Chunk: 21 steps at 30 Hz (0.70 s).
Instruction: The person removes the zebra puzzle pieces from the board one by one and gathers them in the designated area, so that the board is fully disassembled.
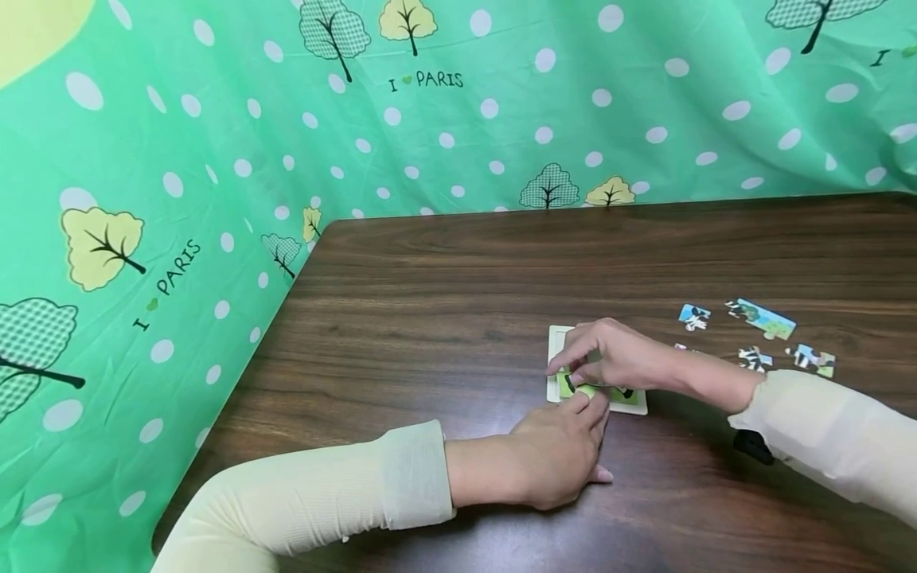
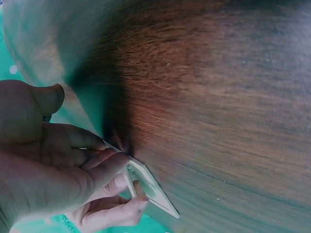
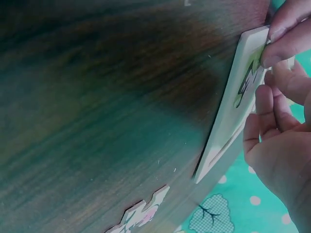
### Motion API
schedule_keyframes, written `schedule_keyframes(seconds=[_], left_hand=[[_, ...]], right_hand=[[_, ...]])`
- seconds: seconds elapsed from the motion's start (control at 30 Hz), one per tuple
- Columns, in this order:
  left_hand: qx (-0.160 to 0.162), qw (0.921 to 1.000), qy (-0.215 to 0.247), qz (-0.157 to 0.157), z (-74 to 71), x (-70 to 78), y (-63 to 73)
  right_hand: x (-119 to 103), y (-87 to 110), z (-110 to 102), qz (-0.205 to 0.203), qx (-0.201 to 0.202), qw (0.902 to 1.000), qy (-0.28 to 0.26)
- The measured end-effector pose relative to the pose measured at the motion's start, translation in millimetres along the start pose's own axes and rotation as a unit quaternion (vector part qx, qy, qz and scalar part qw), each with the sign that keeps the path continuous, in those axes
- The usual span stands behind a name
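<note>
the right hand point(image 1: 609, 354) pinches a green puzzle piece point(image 1: 587, 390) between thumb and finger, tilted at the tray point(image 1: 553, 350) on the table point(image 1: 430, 318), a light grip that probably allows fine turning. the left hand point(image 1: 555, 458) reaches its fingers fairly straight to the tray's near side, thumb apart, likely for steadiness. loose pieces point(image 1: 765, 318) lie rightward, apart, seemingly for easy picking.

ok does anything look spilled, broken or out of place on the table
Nothing stands out: no spill or damage shows on the wooden table. The loose puzzle pieces lie at different angles to the right of the pale tray, which looks ordinary mid-puzzle. Part of the tray is covered, so I can't judge that spot.
</note>
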<state>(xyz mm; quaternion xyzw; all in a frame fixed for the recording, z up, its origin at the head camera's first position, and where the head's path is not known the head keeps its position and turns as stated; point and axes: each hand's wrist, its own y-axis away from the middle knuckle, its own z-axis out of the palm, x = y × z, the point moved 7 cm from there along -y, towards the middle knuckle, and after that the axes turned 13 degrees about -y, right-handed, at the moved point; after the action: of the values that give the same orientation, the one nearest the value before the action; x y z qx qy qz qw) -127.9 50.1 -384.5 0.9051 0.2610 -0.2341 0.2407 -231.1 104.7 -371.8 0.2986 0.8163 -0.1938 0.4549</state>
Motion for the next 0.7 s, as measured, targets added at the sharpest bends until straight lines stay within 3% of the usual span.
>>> schedule_keyframes(seconds=[0.2, 0.3, 0.5, 0.7], left_hand=[[-0.005, 1.0000, 0.003, -0.001, 0.1, -0.4, 0.7], [-0.001, 1.0000, -0.002, 0.000, -0.2, -0.2, 0.4], [0.005, 0.9999, -0.011, 0.002, -1.2, 0.0, -0.6], [0.001, 1.0000, -0.005, 0.000, -1.1, 0.2, -0.5]], right_hand=[[-0.9, 0.0, -3.1, -0.013, 0.030, 0.9989, 0.034], [-3.4, 0.6, -4.9, -0.036, 0.044, 0.9946, 0.086], [-12.4, 3.7, -4.3, -0.121, 0.058, 0.9660, 0.221], [-16.4, 6.2, -3.2, -0.156, 0.053, 0.9454, 0.281]])
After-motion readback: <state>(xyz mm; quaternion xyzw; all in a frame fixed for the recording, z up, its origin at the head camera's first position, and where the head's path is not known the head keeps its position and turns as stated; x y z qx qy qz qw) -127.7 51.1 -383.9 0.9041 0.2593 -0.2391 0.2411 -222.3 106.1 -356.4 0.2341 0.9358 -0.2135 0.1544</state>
